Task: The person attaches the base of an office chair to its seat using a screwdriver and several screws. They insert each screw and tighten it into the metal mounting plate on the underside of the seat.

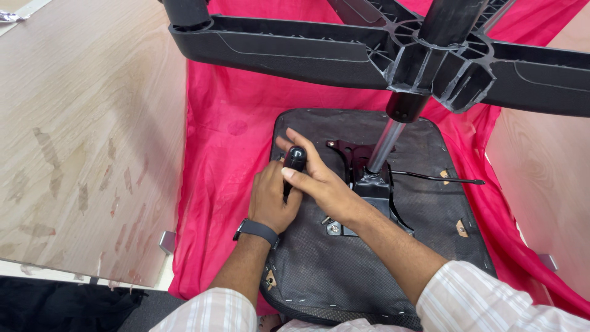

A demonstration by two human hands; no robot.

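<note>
An office chair lies upside down on a pink cloth (227, 141); its black seat underside (344, 258) faces up. A metal mechanism plate (369, 184) and a silver gas cylinder (386, 146) rise to the black star base (344, 49). My right hand (319, 178) grips the black handle of a screwdriver (294, 158) standing on the seat near the plate's left edge. My left hand (273, 200) is wrapped around the tool's lower part, which it hides. A dark watch (257, 230) is on my left wrist.
A thin black lever (439, 179) sticks out right from the mechanism. Light wooden boards lie on the left (80, 123) and on the right (541, 184). A metal bracket (167, 241) sits at the left board's corner. Dark fabric (67, 304) lies at bottom left.
</note>
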